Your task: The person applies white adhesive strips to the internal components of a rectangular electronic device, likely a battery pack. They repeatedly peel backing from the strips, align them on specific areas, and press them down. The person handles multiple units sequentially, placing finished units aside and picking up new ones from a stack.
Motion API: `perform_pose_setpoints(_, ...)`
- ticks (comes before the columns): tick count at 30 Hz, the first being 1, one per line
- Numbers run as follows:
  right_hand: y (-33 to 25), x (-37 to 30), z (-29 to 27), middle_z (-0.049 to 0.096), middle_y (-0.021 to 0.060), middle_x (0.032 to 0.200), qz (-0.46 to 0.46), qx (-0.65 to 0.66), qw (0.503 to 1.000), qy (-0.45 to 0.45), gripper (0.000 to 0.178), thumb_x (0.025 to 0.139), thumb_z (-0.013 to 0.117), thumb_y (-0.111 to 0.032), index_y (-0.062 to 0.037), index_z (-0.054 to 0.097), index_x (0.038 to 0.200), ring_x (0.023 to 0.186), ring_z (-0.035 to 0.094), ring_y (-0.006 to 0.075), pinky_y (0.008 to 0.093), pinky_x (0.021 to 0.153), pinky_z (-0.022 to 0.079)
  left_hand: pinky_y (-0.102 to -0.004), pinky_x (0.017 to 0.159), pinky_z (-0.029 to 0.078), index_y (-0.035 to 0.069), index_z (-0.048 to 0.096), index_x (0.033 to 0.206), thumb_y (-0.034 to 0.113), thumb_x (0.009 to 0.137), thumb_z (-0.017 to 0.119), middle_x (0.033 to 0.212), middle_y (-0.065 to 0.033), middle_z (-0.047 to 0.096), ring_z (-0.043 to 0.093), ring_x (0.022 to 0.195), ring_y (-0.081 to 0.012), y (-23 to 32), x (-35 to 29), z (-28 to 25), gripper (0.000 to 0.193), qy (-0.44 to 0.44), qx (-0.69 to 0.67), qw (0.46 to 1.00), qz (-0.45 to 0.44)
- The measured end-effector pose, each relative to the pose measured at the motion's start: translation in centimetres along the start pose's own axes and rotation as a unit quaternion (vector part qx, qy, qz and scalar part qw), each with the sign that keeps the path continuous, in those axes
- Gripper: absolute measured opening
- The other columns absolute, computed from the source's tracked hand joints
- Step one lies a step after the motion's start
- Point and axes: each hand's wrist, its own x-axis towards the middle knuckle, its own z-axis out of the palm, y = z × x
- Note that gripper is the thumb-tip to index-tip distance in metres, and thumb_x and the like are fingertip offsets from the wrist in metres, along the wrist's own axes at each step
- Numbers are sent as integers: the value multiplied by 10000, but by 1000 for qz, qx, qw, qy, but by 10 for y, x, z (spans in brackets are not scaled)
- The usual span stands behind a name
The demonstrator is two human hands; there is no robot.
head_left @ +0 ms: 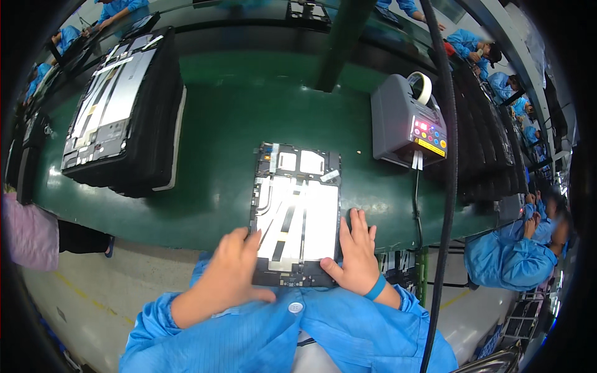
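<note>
One left hand (221,273), one right hand (360,264), fingers (359,227) wide, at black device casing (318,276), silver panels (320,217) inside

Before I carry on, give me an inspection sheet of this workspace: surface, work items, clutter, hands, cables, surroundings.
Surface: green bench, glossy, with light reflections.
Work items: flat device, innards exposed, at the near edge.
Clutter: small pale scrap right of the device; device stack at left; grey tape dispenser at right.
Hands: left hand by the device's lower left edge, blurred, contact unclear; right hand spread along its right side, thumb at the lower corner.
Cables: thick black cable crosses the view at right.
Surroundings: co-worker in blue, right; pale floor.
</note>
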Motion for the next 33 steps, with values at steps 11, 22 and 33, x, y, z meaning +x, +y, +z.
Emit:
perform_pose_setpoints(11, -111, 73, -76, 368, 169, 1420, -151, 549, 819, 73, 626, 882, 417, -14, 71, 162, 1448, 1306, 374, 221, 320, 1075, 271, -448, 973, 360, -84, 266, 1406, 192, 531, 853, 1253, -243, 458, 449, 1110, -407, 13, -19, -124, 1088, 235, 91, 961, 113)
perform_pose_setpoints(22, -256, 247, -48, 492, 333, 1216, -147, 306, 939, 53, 591, 876, 530, -381, 112, 409, 1177, 1093, 509, 480, 462, 971, 404, -324, 1067, 294, 18, 324, 1427, 35, 623, 766, 1406, -194, 415, 403, 1290, -235, -125, -38, -253, 918, 333, -185, 924, 5)
perform_pose_setpoints(33, -66, 104, -86, 437, 227, 1364, -256, 346, 897, 99, 574, 847, 665, -284, -29, 463, 1320, 1298, 404, 337, 401, 1073, 319, -399, 1078, 274, -12, 458, 1300, 49, 794, 589, 1311, -197, 481, 440, 1246, -292, -46, -29, -160, 527, 522, 141, 839, 51)
